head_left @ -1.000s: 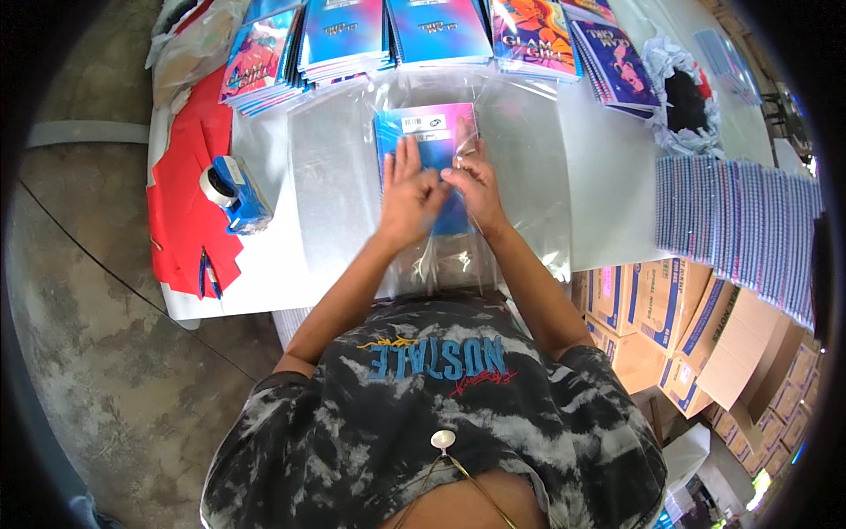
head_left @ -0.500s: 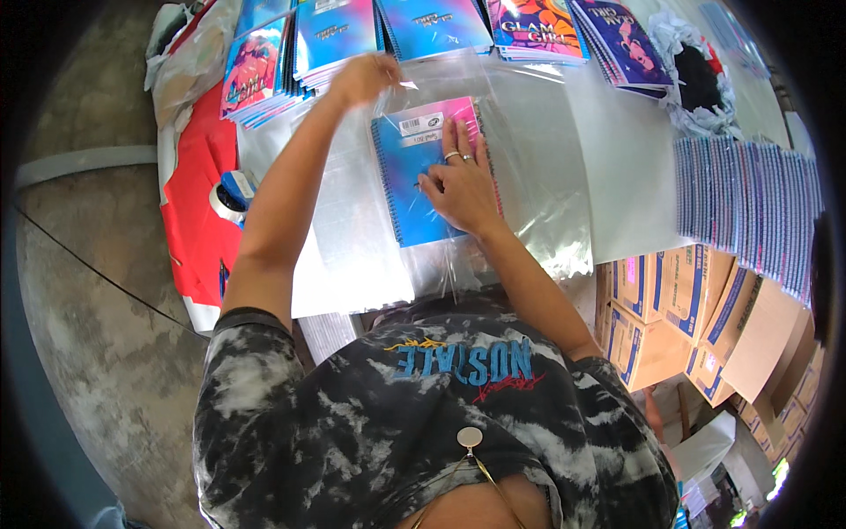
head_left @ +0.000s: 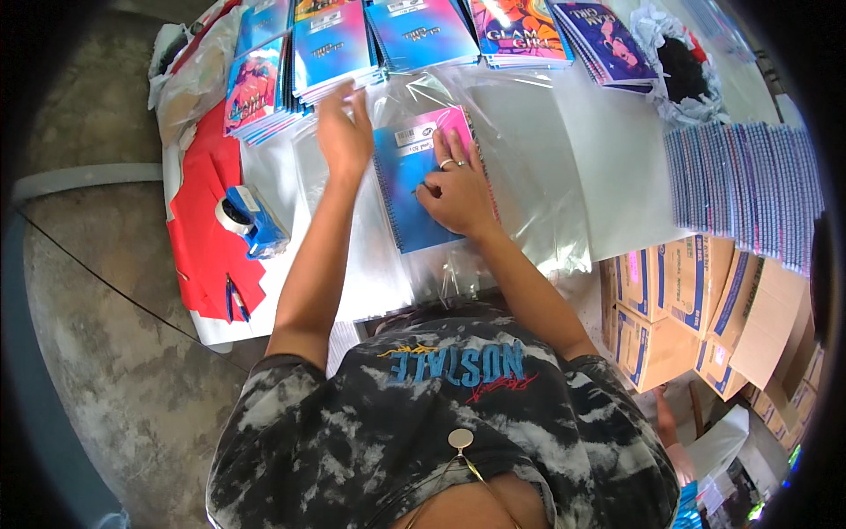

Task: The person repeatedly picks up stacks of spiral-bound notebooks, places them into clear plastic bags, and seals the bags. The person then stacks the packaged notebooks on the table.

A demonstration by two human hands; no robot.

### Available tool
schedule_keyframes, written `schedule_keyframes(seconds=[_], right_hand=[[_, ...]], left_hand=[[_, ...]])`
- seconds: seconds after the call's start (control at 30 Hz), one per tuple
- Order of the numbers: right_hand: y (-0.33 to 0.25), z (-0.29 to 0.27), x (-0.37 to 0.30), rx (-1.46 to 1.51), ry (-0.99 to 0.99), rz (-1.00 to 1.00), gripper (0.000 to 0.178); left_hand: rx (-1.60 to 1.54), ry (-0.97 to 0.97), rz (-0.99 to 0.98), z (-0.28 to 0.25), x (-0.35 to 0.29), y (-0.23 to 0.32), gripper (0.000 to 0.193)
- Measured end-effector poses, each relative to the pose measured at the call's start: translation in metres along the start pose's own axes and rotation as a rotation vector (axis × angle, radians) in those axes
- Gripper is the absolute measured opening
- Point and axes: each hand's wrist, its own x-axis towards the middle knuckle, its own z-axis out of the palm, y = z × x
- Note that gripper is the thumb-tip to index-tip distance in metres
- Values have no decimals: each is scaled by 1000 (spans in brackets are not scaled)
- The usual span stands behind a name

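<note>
A blue and pink spiral notebook (head_left: 401, 207) lies on a sheet of clear plastic film (head_left: 538, 176) in front of me. A white label with a barcode is on its upper part. My right hand (head_left: 458, 189) presses on the notebook's right half, fingers stretched over the cover, two rings on them. To the left of the notebook, my left hand (head_left: 345, 141) is raised over the film's left side, its fingertips just below a notebook stack (head_left: 333, 53). Its fingers look apart, with nothing visible in them.
More notebook stacks (head_left: 520, 35) line the table's far side. A blue tape dispenser (head_left: 260, 231) and pens (head_left: 233, 300) lie at the left, by red sheets (head_left: 211, 238). A long row of spiral notebooks (head_left: 740, 185) stands at the right, above cardboard boxes (head_left: 656, 344).
My left hand has moved left and nearer to me, away from the notebook's top edge. My right hand stays on the notebook. The view has shifted slightly, showing more of the dispenser and pens.
</note>
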Motion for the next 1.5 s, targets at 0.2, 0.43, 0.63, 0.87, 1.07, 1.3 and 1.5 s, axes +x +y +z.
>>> schedule_keyframes(seconds=[0.2, 0.43, 0.63, 0.87, 1.07, 1.3, 1.5], right_hand=[[11, -1, 2, 271, -52, -30, 26], [17, 0, 27, 27, -313, -215, 28], [35, -4, 41, 285, -432, -128, 25], [22, -27, 48, 162, -663, -61, 15], [22, -30, 51, 176, -696, -123, 10], [24, -20, 54, 392, -498, 71, 56], [7, -24, 56, 288, -480, 66, 80]], left_hand=[[565, -450, 121, 7, -105, -3, 60], [545, -439, 259, 19, -99, -8, 57], [419, -682, 219, -13, -179, 39, 72], [234, 177, -247, -116, -170, -37, 63], [98, 445, -777, -127, -129, -124, 92], [-158, 103, -851, -171, -83, -147, 48], [-989, -37, -955, -197, -95, -179, 28]])
